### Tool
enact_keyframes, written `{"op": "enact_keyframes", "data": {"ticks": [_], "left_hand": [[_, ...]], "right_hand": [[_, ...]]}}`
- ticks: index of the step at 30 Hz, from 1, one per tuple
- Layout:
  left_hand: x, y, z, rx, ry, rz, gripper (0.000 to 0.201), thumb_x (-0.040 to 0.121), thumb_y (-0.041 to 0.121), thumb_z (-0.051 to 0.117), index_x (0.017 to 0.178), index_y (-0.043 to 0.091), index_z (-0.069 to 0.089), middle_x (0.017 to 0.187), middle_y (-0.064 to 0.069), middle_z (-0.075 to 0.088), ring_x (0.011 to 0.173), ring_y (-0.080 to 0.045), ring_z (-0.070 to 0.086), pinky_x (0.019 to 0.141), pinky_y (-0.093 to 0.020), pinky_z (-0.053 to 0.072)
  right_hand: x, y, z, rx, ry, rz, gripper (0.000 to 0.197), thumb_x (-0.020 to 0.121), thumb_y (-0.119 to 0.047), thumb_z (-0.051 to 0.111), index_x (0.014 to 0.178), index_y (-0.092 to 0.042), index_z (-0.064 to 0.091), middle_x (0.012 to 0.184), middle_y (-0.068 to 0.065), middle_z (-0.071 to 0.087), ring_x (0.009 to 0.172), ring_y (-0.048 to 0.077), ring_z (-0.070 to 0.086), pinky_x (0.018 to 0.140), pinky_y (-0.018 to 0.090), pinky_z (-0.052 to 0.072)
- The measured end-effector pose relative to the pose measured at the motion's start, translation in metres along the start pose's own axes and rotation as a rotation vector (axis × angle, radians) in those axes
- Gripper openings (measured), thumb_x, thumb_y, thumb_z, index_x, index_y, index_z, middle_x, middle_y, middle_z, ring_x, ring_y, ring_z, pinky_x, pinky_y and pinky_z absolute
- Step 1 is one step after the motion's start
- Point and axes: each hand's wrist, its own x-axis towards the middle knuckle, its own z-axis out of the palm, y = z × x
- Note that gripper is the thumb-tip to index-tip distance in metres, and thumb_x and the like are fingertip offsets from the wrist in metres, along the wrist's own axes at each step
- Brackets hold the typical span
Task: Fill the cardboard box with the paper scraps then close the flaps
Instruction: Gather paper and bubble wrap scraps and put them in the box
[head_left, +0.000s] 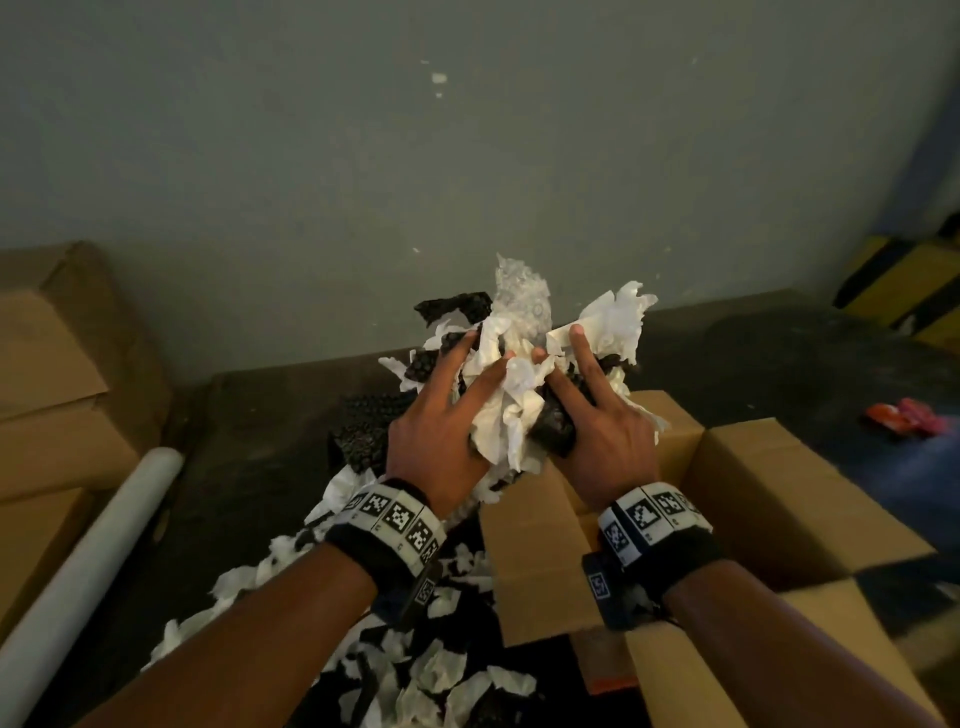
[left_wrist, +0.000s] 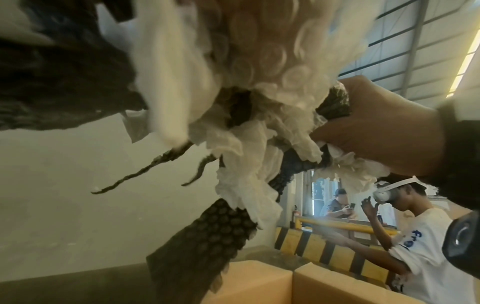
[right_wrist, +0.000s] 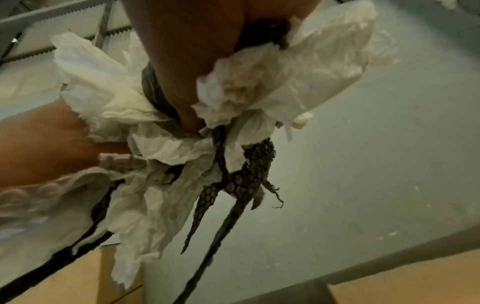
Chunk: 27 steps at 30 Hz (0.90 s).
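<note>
I hold a bundle of scraps (head_left: 511, 384) up between both hands: white crumpled paper, black bubble wrap and a clear bubble piece. My left hand (head_left: 441, 415) grips its left side and my right hand (head_left: 602, 415) its right side, fingers over the top. The bundle hangs above the left edge of the open cardboard box (head_left: 535, 561), whose flaps stand open. In the left wrist view, black strips (left_wrist: 207, 236) dangle toward the box (left_wrist: 259, 283). The right wrist view shows my thumb (right_wrist: 187, 61) dug into the white paper (right_wrist: 259, 92). A pile of loose scraps (head_left: 415, 660) lies on the floor, left of the box.
Stacked closed cartons (head_left: 52, 389) and a white roll (head_left: 88, 561) lie at the left. A grey wall (head_left: 467, 156) is close ahead. A yellow-black barrier (head_left: 904, 291) and a red object (head_left: 904, 418) sit at the right. A person wearing a headset (left_wrist: 415, 236) stands nearby.
</note>
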Motion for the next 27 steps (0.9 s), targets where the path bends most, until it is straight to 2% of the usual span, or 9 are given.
{"op": "enact_keyframes", "data": {"ticks": [4, 10, 12, 15, 18, 20, 22, 25, 27], "left_hand": [[0.036, 0.054, 0.053, -0.039, -0.016, 0.032, 0.078, 0.088, 0.054, 0.069, 0.154, 0.039, 0.031, 0.168, 0.001, 0.018, 0.135, -0.025, 0.051, 0.078, -0.041, 0.062], [0.059, 0.131, 0.146, -0.104, -0.131, -0.015, 0.077, 0.088, 0.055, 0.067, 0.154, 0.041, 0.031, 0.168, 0.006, 0.011, 0.137, -0.021, 0.048, 0.088, -0.039, 0.059], [0.057, 0.144, 0.168, -0.124, -0.176, -0.049, 0.076, 0.088, 0.051, 0.069, 0.154, 0.041, 0.033, 0.168, 0.006, 0.013, 0.136, -0.021, 0.049, 0.089, -0.039, 0.058], [0.05, 0.16, 0.208, -0.125, -0.297, -0.13, 0.077, 0.086, 0.045, 0.073, 0.153, 0.041, 0.035, 0.167, 0.008, 0.011, 0.137, -0.023, 0.047, 0.093, -0.04, 0.056], [0.039, 0.162, 0.242, -0.134, -0.4, -0.194, 0.083, 0.08, 0.041, 0.079, 0.152, 0.037, 0.038, 0.167, 0.007, 0.011, 0.14, -0.024, 0.044, 0.094, -0.04, 0.055], [0.031, 0.158, 0.263, -0.13, -0.503, -0.229, 0.089, 0.078, 0.04, 0.082, 0.154, 0.034, 0.036, 0.168, 0.004, 0.007, 0.146, -0.026, 0.035, 0.102, -0.041, 0.051], [0.024, 0.152, 0.283, -0.103, -0.645, -0.273, 0.105, 0.074, 0.048, 0.085, 0.158, 0.034, 0.024, 0.168, 0.0, -0.001, 0.153, -0.031, 0.021, 0.112, -0.047, 0.043], [0.019, 0.143, 0.298, -0.046, -0.955, -0.402, 0.132, 0.06, 0.075, 0.081, 0.159, 0.043, 0.001, 0.169, -0.003, -0.015, 0.155, -0.039, 0.007, 0.118, -0.061, 0.028], [0.022, 0.142, 0.298, -0.009, -1.115, -0.401, 0.136, 0.056, 0.084, 0.076, 0.158, 0.046, -0.006, 0.169, -0.004, -0.016, 0.155, -0.04, 0.004, 0.12, -0.063, 0.02]], "right_hand": [[-0.004, 0.075, -0.026, -0.078, -0.009, 0.034, 0.086, 0.082, -0.04, 0.081, 0.155, -0.03, 0.038, 0.168, 0.008, 0.017, 0.107, 0.036, 0.069, 0.067, 0.039, 0.058], [-0.029, 0.192, -0.042, -0.148, -0.177, 0.117, 0.081, 0.082, -0.041, 0.079, 0.153, -0.032, 0.04, 0.168, 0.001, 0.016, 0.104, 0.034, 0.069, 0.063, 0.036, 0.054], [-0.035, 0.216, -0.037, -0.165, -0.296, 0.144, 0.076, 0.087, -0.042, 0.072, 0.154, -0.034, 0.037, 0.169, -0.002, 0.01, 0.111, 0.036, 0.066, 0.071, 0.04, 0.055], [-0.045, 0.253, -0.022, -0.127, -0.525, 0.196, 0.08, 0.09, -0.048, 0.069, 0.157, -0.038, 0.026, 0.17, -0.006, 0.003, 0.126, 0.037, 0.057, 0.088, 0.047, 0.056], [-0.051, 0.278, -0.001, -0.111, -0.683, 0.187, 0.082, 0.088, -0.048, 0.069, 0.156, -0.039, 0.024, 0.17, -0.006, 0.004, 0.127, 0.036, 0.056, 0.094, 0.047, 0.055], [-0.054, 0.289, 0.016, -0.096, -0.797, 0.185, 0.082, 0.087, -0.046, 0.072, 0.155, -0.037, 0.028, 0.17, -0.004, 0.004, 0.129, 0.037, 0.054, 0.097, 0.047, 0.052], [-0.059, 0.3, 0.035, -0.068, -0.946, 0.194, 0.095, 0.079, -0.047, 0.08, 0.156, -0.032, 0.026, 0.17, 0.001, 0.003, 0.138, 0.038, 0.045, 0.106, 0.048, 0.044], [-0.064, 0.311, 0.057, -0.057, -1.168, 0.138, 0.125, 0.067, -0.056, 0.087, 0.16, -0.029, 0.009, 0.169, 0.006, -0.002, 0.152, 0.034, 0.019, 0.122, 0.047, 0.024], [-0.061, 0.313, 0.063, -0.057, -1.259, 0.129, 0.135, 0.063, -0.06, 0.088, 0.161, -0.031, 0.001, 0.17, 0.004, -0.004, 0.154, 0.032, 0.009, 0.123, 0.05, 0.02]]}}
